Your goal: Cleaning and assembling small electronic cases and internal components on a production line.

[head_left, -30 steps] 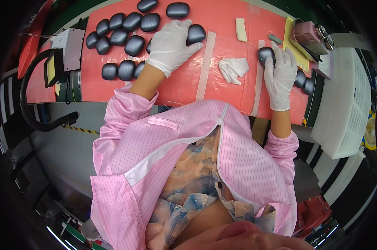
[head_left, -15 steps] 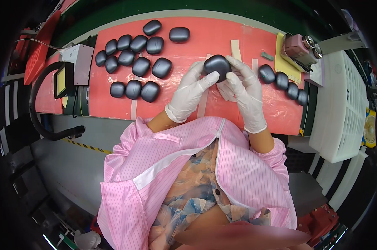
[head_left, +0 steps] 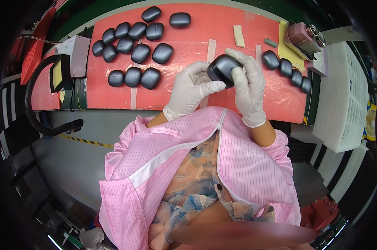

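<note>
Over the middle of the work mat I hold a dark grey, rounded earbud case (head_left: 222, 69), tilted. My right hand (head_left: 250, 85), in a white glove, grips its right side, thumb on the near face and fingers along the top. Also gloved, my left hand (head_left: 190, 88) is closed at the case's left edge, its thumb under the lower edge; some fingertips are hidden behind the case. Several like cases (head_left: 140, 53) lie in loose rows to the left. Another row of cases is at the right, and one case (head_left: 270, 60) there shows a small green light.
The red mat (head_left: 188, 41) has pale tape strips on it. A beige strip (head_left: 239, 36) and small grey-green block (head_left: 270, 42) lie beyond my hands. At right stand a pink bottle (head_left: 300, 41) and white ribbed trays (head_left: 343, 100); at left, a black-framed lamp-like device (head_left: 61, 74).
The earbud case has turned and tilted between my hands, moving slightly right. My left thumb has slid off its face to the lower edge. The whole view has shifted a little.
</note>
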The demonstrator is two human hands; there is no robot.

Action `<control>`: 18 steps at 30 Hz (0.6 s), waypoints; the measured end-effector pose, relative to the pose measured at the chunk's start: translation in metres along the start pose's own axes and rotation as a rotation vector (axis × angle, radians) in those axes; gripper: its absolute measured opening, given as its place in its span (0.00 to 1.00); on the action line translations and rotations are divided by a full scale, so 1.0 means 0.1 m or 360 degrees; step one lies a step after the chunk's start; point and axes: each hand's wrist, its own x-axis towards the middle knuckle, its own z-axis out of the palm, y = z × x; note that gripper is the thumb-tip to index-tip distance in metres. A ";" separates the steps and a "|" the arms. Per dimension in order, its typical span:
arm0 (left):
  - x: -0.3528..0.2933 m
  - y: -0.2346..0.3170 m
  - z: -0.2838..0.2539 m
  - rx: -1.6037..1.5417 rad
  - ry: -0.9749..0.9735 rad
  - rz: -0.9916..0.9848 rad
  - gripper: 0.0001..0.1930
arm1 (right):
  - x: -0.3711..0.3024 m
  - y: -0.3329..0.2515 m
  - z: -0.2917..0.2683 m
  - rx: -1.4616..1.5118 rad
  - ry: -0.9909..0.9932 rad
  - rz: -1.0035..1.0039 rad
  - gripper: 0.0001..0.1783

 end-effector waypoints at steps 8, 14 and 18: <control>-0.11 0.11 -0.12 -0.0276 -0.0409 -0.0437 0.29 | -0.03 -0.06 0.02 0.0007 -0.0314 0.0159 0.14; -0.64 0.34 -0.89 -0.0177 -0.0520 -0.0165 0.43 | -0.04 0.30 -0.06 -0.0649 -0.0281 0.0036 0.10; -1.51 0.09 -1.98 -0.0155 -0.0254 -0.0050 0.46 | -0.15 0.38 0.06 -0.1049 -0.0502 -0.0391 0.11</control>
